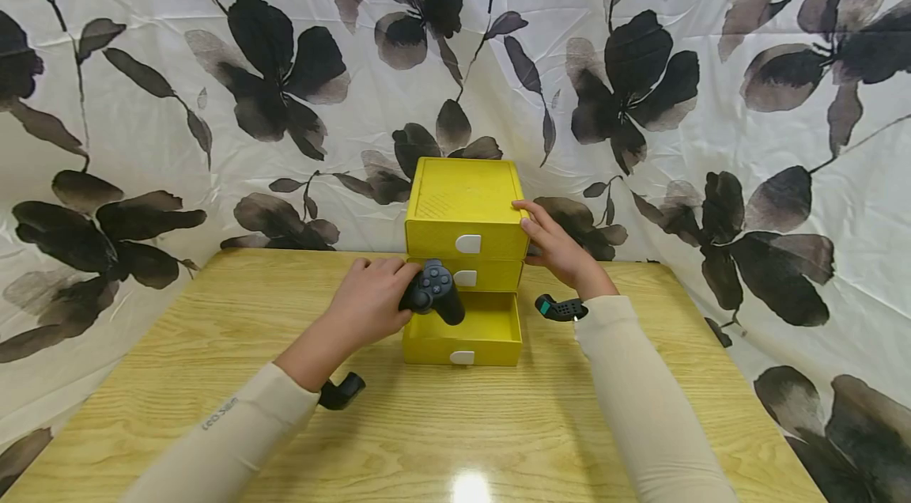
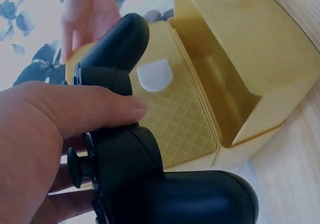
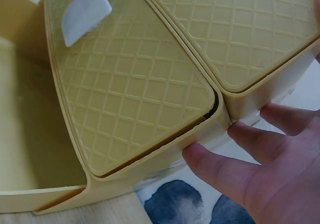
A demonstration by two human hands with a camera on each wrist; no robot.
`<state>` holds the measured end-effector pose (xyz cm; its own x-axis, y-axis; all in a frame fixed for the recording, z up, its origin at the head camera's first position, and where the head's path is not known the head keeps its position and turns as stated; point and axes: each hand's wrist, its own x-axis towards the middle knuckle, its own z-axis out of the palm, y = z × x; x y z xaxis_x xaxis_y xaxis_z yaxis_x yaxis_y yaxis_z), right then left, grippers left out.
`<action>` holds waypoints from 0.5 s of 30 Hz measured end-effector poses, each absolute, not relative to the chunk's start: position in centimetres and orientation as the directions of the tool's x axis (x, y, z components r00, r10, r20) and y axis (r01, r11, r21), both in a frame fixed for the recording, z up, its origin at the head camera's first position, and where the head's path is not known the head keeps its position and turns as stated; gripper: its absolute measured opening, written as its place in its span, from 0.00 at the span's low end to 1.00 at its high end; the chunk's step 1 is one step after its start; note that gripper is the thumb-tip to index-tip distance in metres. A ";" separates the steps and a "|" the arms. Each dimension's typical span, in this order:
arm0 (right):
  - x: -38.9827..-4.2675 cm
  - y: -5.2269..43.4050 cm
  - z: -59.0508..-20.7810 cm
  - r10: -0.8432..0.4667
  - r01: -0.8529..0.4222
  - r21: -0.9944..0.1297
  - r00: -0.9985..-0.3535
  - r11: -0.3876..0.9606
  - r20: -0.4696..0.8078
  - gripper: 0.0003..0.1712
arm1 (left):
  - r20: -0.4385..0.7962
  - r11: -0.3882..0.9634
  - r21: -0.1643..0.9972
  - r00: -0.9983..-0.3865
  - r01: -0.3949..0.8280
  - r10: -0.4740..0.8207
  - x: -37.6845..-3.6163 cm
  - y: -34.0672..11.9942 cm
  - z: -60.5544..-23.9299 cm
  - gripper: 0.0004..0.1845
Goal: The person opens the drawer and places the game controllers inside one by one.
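I find one piece of lettering only: a small dark print on the left sleeve (image 1: 221,414) near the forearm, seen from the head camera. It appears to be a short brand word or two, but it is too small and blurred for me to read with confidence. I see no readable text, number or label on the yellow drawer box (image 1: 463,206); its white tabs (image 1: 467,243) are blank. The black game controller (image 1: 432,291) shows buttons, but I can make out no legible markings on them in any view.
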<state>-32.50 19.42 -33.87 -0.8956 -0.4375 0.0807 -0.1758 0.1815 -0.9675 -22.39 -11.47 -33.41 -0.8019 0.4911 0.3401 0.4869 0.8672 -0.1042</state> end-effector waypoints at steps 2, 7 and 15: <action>-32.5 19.5 -33.9 -0.443 -0.185 -0.967 -0.892 0.174 0.091 0.29 | 0.346 0.865 -0.098 -0.798 0.492 0.494 -22.4 -11.1 -33.5 0.30; -32.7 19.5 -34.1 -0.443 -0.190 -0.966 -0.891 0.178 0.093 0.29 | 0.348 0.861 -0.096 -0.793 0.500 0.499 -22.5 -10.3 -33.6 0.30; -32.5 19.4 -33.9 -0.436 -0.178 -0.966 -0.896 0.188 0.080 0.28 | 0.367 0.855 -0.083 -0.782 0.511 0.503 -22.5 -9.3 -33.9 0.30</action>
